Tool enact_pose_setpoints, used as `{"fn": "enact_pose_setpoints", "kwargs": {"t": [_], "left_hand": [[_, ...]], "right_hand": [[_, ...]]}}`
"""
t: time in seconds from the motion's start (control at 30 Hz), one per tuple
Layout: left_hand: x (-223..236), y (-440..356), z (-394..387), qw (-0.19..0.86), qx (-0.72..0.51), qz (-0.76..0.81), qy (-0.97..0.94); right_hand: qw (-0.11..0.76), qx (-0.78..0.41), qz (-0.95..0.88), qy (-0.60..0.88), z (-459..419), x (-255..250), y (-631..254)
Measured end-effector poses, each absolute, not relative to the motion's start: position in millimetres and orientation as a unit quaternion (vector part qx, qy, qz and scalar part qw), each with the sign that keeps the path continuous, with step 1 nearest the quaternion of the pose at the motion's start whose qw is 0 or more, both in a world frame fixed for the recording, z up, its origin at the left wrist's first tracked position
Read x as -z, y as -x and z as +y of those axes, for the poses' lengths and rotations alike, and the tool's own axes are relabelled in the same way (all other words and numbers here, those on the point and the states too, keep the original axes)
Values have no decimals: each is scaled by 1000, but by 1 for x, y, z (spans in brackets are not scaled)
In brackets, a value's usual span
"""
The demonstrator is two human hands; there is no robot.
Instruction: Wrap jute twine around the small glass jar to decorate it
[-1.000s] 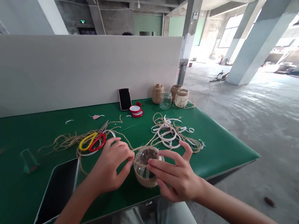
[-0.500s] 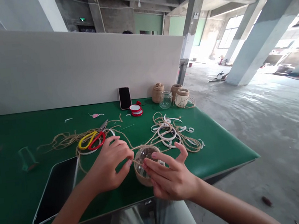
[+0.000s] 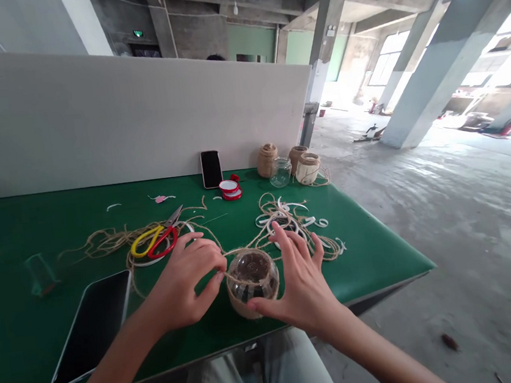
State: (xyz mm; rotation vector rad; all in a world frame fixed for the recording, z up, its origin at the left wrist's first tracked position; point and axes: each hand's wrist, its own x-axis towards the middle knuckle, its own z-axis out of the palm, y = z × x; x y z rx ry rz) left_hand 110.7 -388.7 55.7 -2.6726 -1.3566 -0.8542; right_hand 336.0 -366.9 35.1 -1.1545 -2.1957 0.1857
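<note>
A glass jar (image 3: 252, 270) stands at the table's near edge, bottom up as far as I can see, with twine wound round its lower part. My left hand (image 3: 191, 278) pinches a strand of twine (image 3: 240, 280) just left of the jar, and the strand runs across the glass. On the jar's right side my right hand (image 3: 300, 278) is spread, its thumb at the front of the jar and its fingers raised behind. Whether the thumb presses on the glass I cannot tell. More twine leads from behind the jar to a tangled pile (image 3: 286, 222) with white strips.
Scissors (image 3: 154, 240) with yellow and red handles lie on twine at the left. A tablet (image 3: 93, 327) is near the left forearm. At the back are a phone (image 3: 211, 169), tape rolls (image 3: 230, 189), a clear jar (image 3: 280, 172) and twine-wrapped jars (image 3: 267, 160).
My right hand has let go of the strand, moved right off the jar's top and opened its fingers. My left hand keeps its pinch on the twine.
</note>
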Motion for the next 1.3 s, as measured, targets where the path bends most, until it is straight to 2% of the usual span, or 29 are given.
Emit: {"fn": "enact_pose_setpoints", "kwargs": {"t": [0.23,0.43,0.6,0.67,0.83,0.93,1.07,1.3], "left_hand": [[-56,-112,-391,6,280,-433,857],[-53,-120,-394,0,279,-419,864],[-53,-127,-392,18,274,-404,873],[-53,-128,-391,25,276,-396,875],[-51,-127,-388,31,269,-398,876],[-50,-127,-387,32,261,-402,877],[-50,-128,-386,36,263,-401,877],[-50,-128,-381,47,267,-407,872]], "right_hand": [[299,-154,-843,420,-364,-32,-333],[233,-277,-867,342,-336,-42,-349],[216,-298,-889,273,-324,-50,-362],[252,-250,-894,274,-331,-50,-363],[324,2,-911,255,-359,-37,-358],[355,111,-900,225,-366,-27,-355],[370,177,-889,205,-363,-19,-355],[381,217,-880,182,-360,-15,-356]]}}
